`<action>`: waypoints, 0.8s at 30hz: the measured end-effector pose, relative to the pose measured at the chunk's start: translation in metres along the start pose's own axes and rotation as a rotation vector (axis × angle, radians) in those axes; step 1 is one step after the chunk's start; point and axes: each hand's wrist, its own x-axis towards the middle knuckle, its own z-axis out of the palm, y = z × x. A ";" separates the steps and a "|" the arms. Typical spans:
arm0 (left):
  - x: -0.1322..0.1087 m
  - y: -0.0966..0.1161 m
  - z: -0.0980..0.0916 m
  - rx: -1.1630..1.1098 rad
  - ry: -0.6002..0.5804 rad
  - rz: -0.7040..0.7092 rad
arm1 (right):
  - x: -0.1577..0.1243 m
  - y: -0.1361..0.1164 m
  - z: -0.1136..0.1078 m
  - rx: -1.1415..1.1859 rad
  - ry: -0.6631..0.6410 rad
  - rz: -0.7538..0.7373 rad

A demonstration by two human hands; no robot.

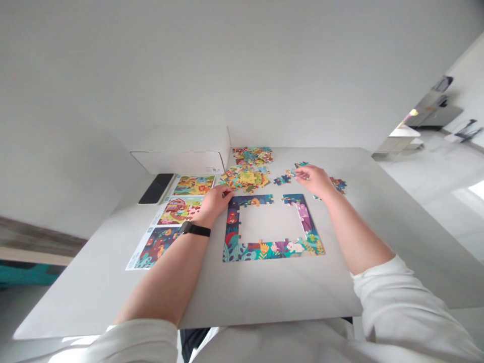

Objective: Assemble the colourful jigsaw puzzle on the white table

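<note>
Just beside left grip (218, 200), puzzle frame (278, 249) (gapped)

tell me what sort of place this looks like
Probably a room in a home, perhaps a small office; the view can't settle which. A pale table stands by a plain wall, with a part-built jigsaw and a phone on it.
</note>
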 end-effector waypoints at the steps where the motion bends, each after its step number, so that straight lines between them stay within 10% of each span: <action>1: 0.000 0.000 0.000 0.009 -0.010 -0.006 | -0.002 0.003 -0.001 -0.007 -0.038 -0.002; 14: -0.001 -0.001 -0.003 0.049 -0.069 0.012 | -0.009 -0.006 0.025 -0.138 -0.459 -0.089; 24: -0.001 0.024 -0.013 0.051 0.159 0.061 | -0.006 0.033 -0.029 -0.094 -0.116 0.194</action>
